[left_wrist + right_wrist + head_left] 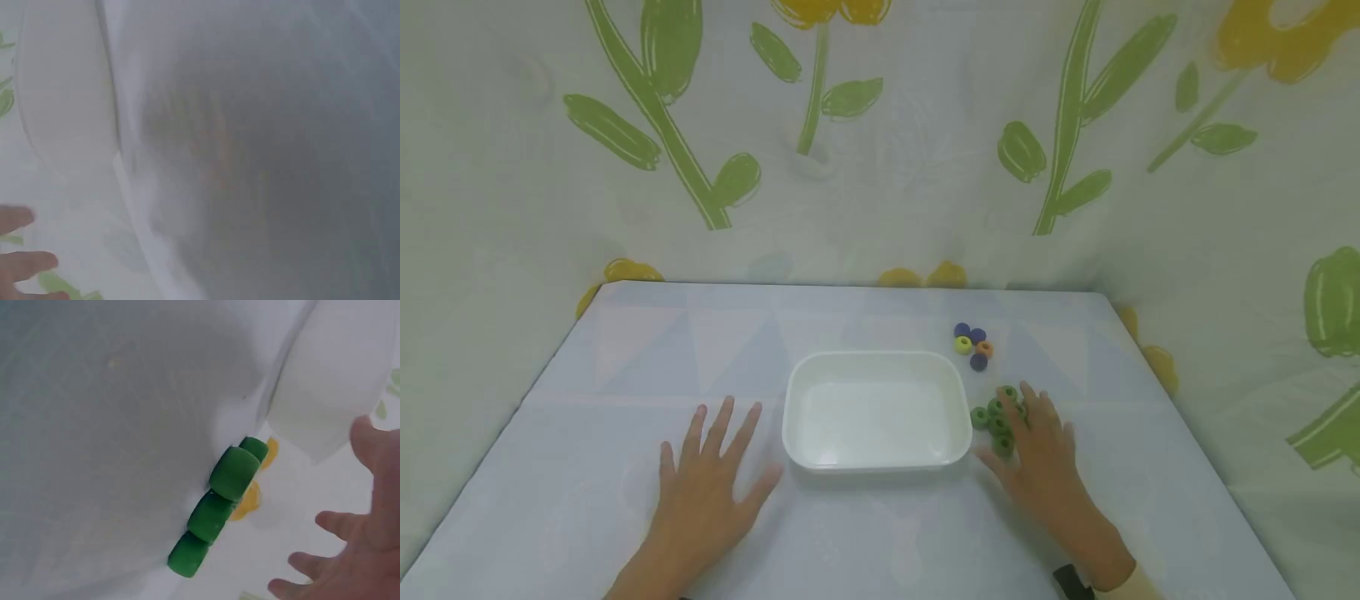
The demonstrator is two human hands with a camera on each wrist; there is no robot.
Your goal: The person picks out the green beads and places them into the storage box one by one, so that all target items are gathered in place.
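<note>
A white rectangular tray (877,460) stands on the table between the two hands, with nothing lying in it. Left of it, my left hand (703,500) is spread with straight fingers and holds nothing; some of its fingertips (31,265) show in the left wrist view. Over on the other side my right hand (1037,467) hovers above a cluster of green beads (997,425), partly hiding some. In the right wrist view the green beads (234,473) lie apart from the spread fingers (309,565), and the tray's wall (337,375) is close to the thumb.
Behind the green beads, several small beads lie together: dark blue ones (978,362), a yellow one (962,344) and an orange one (985,349). The pale patterned table (647,358) meets a flower-printed cloth (917,183) at its back edge.
</note>
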